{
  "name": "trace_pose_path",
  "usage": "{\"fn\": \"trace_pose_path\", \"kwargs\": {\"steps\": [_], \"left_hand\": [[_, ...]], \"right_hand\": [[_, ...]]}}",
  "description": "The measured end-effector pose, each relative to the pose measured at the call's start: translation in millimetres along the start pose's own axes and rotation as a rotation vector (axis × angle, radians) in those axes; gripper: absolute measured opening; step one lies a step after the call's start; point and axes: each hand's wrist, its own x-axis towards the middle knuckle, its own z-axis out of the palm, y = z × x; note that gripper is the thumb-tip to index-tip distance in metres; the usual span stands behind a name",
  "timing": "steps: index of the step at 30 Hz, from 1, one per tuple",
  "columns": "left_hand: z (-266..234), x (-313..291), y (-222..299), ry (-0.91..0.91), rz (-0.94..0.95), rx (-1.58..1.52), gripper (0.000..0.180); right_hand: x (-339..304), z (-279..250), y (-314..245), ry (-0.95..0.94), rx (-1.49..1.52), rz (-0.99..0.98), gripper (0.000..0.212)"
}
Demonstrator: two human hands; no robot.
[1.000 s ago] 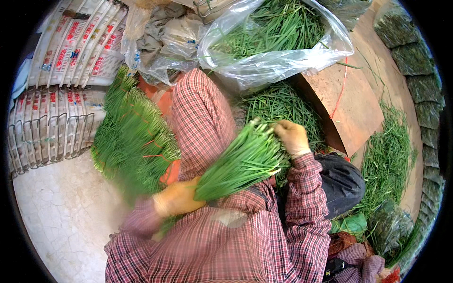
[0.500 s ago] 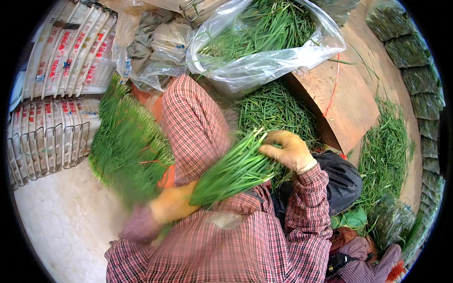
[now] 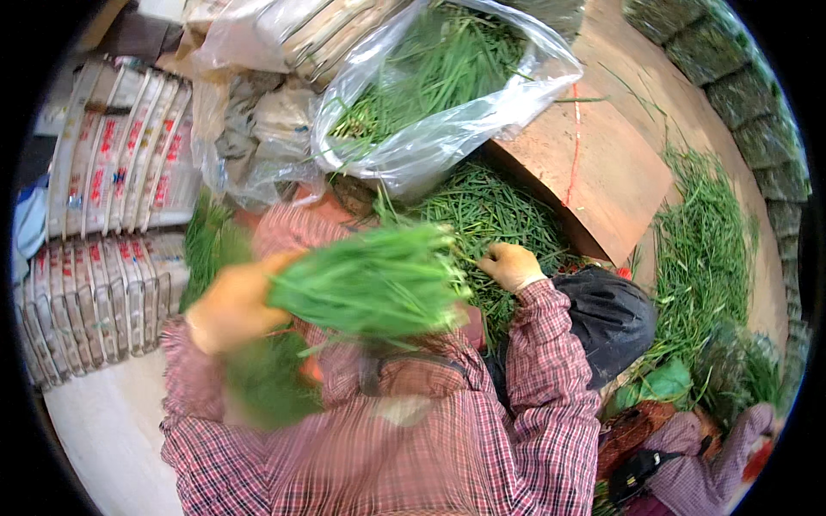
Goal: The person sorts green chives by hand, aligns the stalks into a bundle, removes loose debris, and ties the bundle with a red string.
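Note:
A bunch of garlic chives (image 3: 370, 279), blurred by motion, lies across the front of my body with its pale cut ends to the right. My left hand (image 3: 237, 301), in a yellowish glove, is closed round its leafy end. Beside the cut ends my right hand (image 3: 514, 267), gloved too, has thumb and fingers pinched together; a thin stalk seems to run to the fingertips. Below the left wrist is a blurred mass of green leaves (image 3: 271, 378). Beyond the right hand lies a heap of loose chives (image 3: 490, 215).
An open clear plastic bag (image 3: 404, 168) of chives stands ahead. White crates (image 3: 129, 163) are stacked at left. A brown board (image 3: 594, 172) leans at right, near scattered chives (image 3: 701, 232) and a row of wrapped green bundles (image 3: 710, 47). A purple checked sleeve (image 3: 701, 464) shows at lower right.
My left hand has moved up and left with the chives, turning the bunch nearly level. Its cut ends have come away from the right hand, which stays near its place. The view has shifted slightly.

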Motion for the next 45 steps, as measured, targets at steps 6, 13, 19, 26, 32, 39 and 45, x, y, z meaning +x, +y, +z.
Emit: {"fn": "trace_pose_path", "kwargs": {"steps": [6, 13, 19, 26, 32, 39, 45], "left_hand": [[-67.3, 86.1, -1.3, -0.293, -0.109, 0.266, 0.055], [-156.7, 131.9, 13.9, 0.045, -0.235, 0.004, 0.044], [-191.2, 107.4, 0.2, 0.182, -0.191, -0.240, 0.033], [-142.5, 110.9, 14.0, 0.242, -0.035, -0.410, 0.028], [6.1, 73.9, -1.6, 0.135, -0.143, -0.817, 0.024], [161.2, -14.6, -51.6, -0.115, -0.282, -1.033, 0.021], [191.6, -87.7, -93.4, -0.265, -0.395, -0.946, 0.021]], "right_hand": [[6.6, 9.1, -1.8, -0.264, -0.142, 0.018, 0.054], [-11.8, -16.2, -18.5, 0.036, 0.010, -0.096, 0.045], [-18.3, -6.2, -41.2, -0.210, -0.116, -0.123, 0.052], [-36.1, 13.1, -159.0, -0.445, 0.345, -0.662, 0.097], [-18.9, 39.0, -230.2, -0.554, 1.547, -0.665, 0.064], [-2.0, 117.5, -130.3, -0.446, 2.234, -0.146, 0.082], [14.2, 124.8, -114.5, -0.220, 2.077, -0.087, 0.082]]}}
